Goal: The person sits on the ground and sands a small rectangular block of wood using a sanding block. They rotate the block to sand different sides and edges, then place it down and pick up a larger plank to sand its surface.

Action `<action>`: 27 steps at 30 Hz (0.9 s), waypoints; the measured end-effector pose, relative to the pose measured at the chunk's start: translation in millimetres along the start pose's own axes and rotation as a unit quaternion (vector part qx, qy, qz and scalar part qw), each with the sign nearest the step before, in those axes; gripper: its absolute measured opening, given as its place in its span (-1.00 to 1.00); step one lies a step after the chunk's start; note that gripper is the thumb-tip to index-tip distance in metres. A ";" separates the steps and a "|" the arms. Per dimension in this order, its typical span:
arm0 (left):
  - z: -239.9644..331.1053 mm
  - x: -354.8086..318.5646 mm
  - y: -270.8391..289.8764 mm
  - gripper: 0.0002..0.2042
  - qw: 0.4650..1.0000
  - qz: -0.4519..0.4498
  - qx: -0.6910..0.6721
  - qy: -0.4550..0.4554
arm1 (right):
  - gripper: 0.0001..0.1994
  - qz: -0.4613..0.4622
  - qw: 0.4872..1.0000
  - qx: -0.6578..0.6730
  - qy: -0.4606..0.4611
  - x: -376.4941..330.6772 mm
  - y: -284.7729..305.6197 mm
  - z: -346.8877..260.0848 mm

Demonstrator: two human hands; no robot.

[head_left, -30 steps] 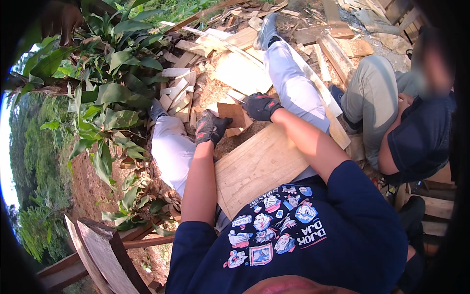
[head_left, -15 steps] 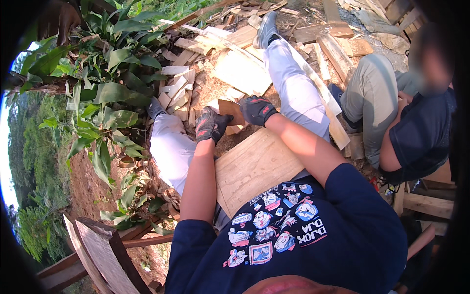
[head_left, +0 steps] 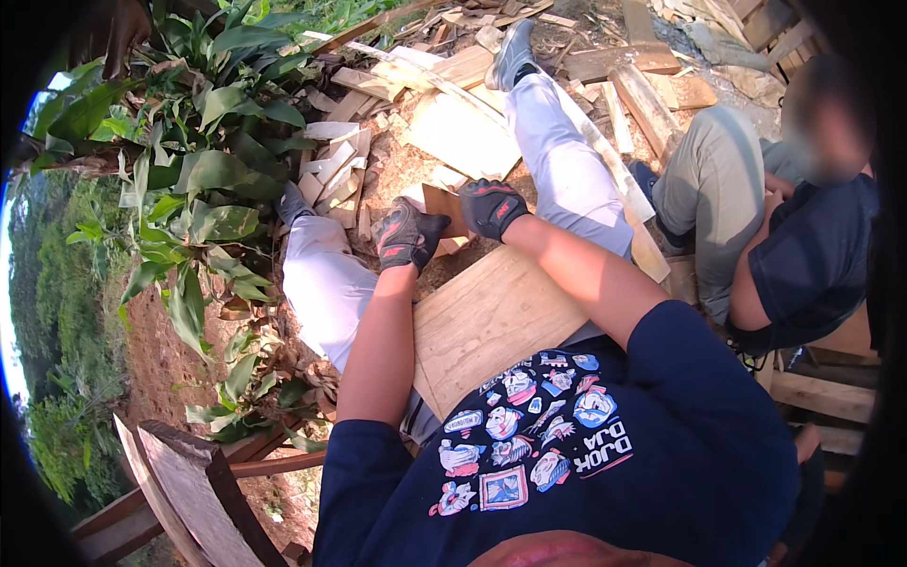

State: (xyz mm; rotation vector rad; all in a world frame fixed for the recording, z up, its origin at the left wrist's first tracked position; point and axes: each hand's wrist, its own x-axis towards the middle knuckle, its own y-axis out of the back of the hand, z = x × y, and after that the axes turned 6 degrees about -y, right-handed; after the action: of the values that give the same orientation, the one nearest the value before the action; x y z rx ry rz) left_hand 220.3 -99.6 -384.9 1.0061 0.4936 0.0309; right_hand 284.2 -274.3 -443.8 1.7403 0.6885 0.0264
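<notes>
My left hand [head_left: 408, 238], in a black and grey glove with red marks, is closed at the left side of a small brown piece of wood [head_left: 448, 210]. My right hand [head_left: 493, 209], gloved the same way, is curled into a fist against the right side of that piece. Whether the right fingers grip the wood or something small is hidden behind the knuckles. A broad pale wooden board [head_left: 496, 321] lies across my lap, below both wrists.
Wood offcuts [head_left: 338, 170] and a bright flat board [head_left: 463, 132] litter the ground between my outstretched legs. Leafy plants [head_left: 222, 170] crowd the left side. A person [head_left: 812, 227] sits close by on the right. A rough timber post [head_left: 203, 482] stands at lower left.
My hands and the small wood piece have shifted very slightly; the piece is turned a little, showing a lighter edge on its left. The board on my lap stays put.
</notes>
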 end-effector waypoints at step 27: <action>-19.3 9.8 10.0 -0.21 0.999 0.013 -0.030 -0.003 | -0.71 -0.060 0.997 -0.041 0.002 72.8 -63.6 56.3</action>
State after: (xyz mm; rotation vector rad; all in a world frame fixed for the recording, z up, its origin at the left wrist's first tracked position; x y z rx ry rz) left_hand 223.1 -76.2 -388.9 0.9537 0.4720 0.0659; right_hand 337.6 -282.9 -541.7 1.6181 0.7836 -0.0245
